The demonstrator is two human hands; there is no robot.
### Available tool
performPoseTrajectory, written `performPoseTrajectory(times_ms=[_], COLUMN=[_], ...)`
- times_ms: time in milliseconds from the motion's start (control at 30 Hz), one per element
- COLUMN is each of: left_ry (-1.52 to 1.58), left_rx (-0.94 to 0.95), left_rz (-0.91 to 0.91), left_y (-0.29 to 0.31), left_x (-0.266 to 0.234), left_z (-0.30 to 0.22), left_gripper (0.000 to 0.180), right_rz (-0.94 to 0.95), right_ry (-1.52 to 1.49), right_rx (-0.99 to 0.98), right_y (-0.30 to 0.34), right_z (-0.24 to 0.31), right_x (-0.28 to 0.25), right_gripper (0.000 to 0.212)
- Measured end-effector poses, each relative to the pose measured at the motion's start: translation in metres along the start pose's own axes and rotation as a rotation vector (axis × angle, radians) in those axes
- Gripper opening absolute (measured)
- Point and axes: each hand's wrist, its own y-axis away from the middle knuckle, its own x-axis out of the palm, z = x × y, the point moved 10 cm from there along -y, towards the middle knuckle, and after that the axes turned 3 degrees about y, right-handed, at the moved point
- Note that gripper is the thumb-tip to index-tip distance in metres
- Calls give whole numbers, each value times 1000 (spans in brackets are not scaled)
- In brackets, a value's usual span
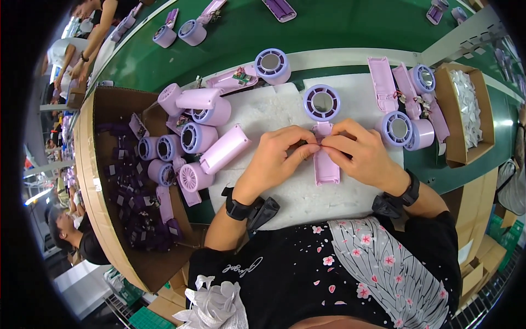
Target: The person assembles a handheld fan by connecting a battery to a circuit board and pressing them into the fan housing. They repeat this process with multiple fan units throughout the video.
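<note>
Both left hand (279, 156) and right hand (366, 156) meet at uncovered handle (327, 171) of purple fan (322, 102) — fingers curled close, cannot tell if grasping anything; fan lies on white mat (307, 204), probably for cushioning, insides kept reachable

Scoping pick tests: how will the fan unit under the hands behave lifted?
The fan unit looks stiff: its handle is straight-edged plastic. Its round head, bulkier than that handle, may make it head-heavy. The handle looks open, so anything inside could shift.
</note>
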Motion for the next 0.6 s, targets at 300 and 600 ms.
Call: performPoseTrajectory(times_ms=[300, 600], left_ry=[97, 413], left_rx=[-113, -264], left_rz=[-1, 11], left_y=[-1, 3], left_x=[1, 1], left_z=[11, 27], left_gripper=[9, 27], right_rz=[-6, 40], right_ry=[-177, -336], right_rx=[114, 177], right_y=[-1, -5], right_z=[-15, -25], right_x=[2, 8], right_gripper=[10, 12])
